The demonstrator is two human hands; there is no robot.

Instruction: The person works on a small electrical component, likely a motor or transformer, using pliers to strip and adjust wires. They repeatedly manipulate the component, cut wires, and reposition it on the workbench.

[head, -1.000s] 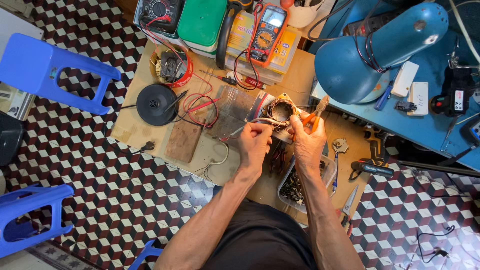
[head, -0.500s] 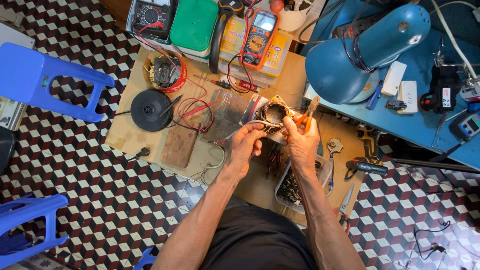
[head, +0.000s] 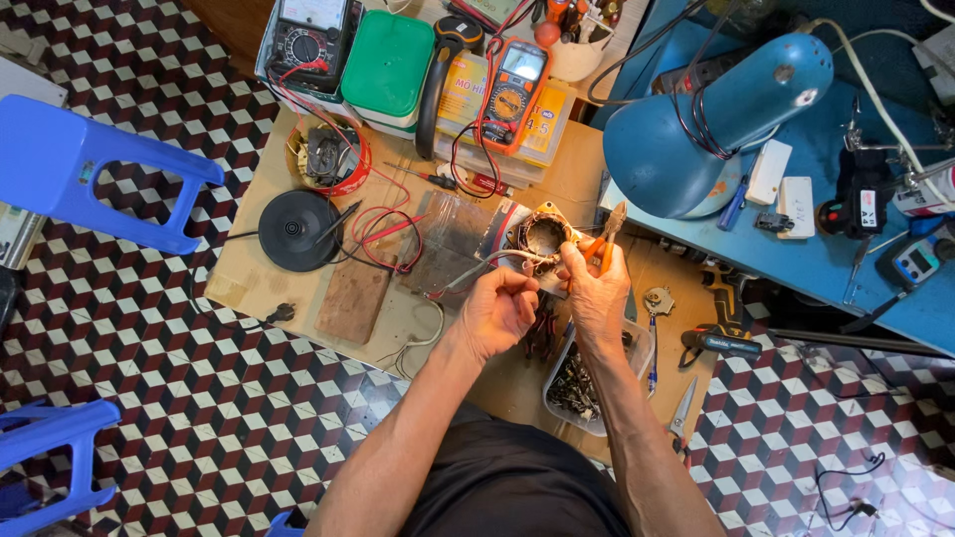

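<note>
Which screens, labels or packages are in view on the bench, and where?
Orange multimeter: top centre on a yellow box, grey rectangular screen.
Black analogue meter: top left, pale dial face.
Green-lidded box: between both meters.
Small blue-grey device: far right, small screen.
Black part: right, on the blue surface, red-and-white label.

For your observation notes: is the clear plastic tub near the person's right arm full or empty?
Partly full: the tub holds dark metal bits.

orange multimeter (head: 512, 91): grey screen, top centre | yellow box (head: 549, 124) beneath | green box (head: 390, 62) left
</note>
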